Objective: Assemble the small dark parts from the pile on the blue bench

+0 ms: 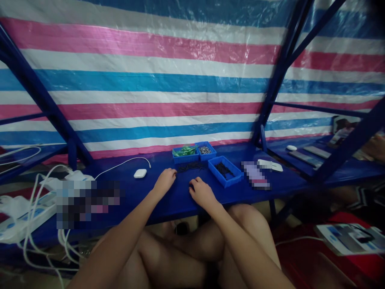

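Note:
My left hand (166,180) is over the blue table (177,202), its fingers drawn together at the left end of a loose row of small dark pieces (191,166). To its right and a little nearer, my right hand (203,192) rests low over the tabletop with curled fingers. Whatever either set of fingertips holds is too small or hidden to make out. Beyond the hands stand a blue bin (180,159) with green plastic packets (185,151) and a smaller bin (209,156) of silvery metal parts (205,149). A third blue bin (233,181), right of my right hand, holds black small parts (224,169).
Left lie a white earphone case (140,173), a white cable (120,162) and a power strip (33,218) with tangled cords. A phone (255,175) and white device (275,165) lie right. Blue frame posts (272,86) stand before a striped sheet (165,72). Another person's arm (375,147) shows far right.

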Demonstrator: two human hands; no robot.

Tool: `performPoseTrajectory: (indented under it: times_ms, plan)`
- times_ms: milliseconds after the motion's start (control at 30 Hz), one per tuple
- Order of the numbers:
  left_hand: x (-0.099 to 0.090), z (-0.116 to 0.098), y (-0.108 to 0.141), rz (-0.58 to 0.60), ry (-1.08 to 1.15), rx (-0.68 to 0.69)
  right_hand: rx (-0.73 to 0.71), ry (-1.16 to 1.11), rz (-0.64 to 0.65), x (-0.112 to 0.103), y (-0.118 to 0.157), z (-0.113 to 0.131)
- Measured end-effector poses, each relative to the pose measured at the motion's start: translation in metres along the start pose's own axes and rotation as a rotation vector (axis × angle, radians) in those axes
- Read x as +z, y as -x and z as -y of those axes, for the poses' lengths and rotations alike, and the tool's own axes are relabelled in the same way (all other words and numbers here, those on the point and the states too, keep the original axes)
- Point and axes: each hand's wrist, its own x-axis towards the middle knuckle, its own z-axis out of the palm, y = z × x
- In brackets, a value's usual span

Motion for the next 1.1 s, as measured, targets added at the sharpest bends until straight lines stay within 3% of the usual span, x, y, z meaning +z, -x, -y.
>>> performPoseTrajectory:
  times_ms: [367, 600, 733, 900, 1000, 1100]
  plan:
    - [-0.007, -0.01, 0.013, 0.01, 0.047, -0.015, -0.172, -0.042, -0.029, 0.008, -0.045, -0.005]
    - [-0.011, -0.025, 0.021, 0.005, 0.14, 0.035, -0.237, -0.041, -0.098, 0.02, -0.043, -0.007]
    - [-0.028, -0.022, 0.03, 0.092, 0.134, 0.034, -0.278, -0.008, -0.134, 0.02, -0.044, -0.005]
    - [-0.076, 0.016, 0.075, 0.202, 0.004, -0.026, -0.363, 0.022, -0.107, 0.022, -0.046, -0.003]
    - [-0.101, 0.056, 0.125, 0.142, -0.105, -0.242, -0.328, -0.004, -0.145, 0.026, -0.046, -0.002]
    - [-0.11, 0.089, 0.173, 0.185, -0.242, -0.411, -0.298, -0.015, -0.167, 0.028, -0.045, -0.001]
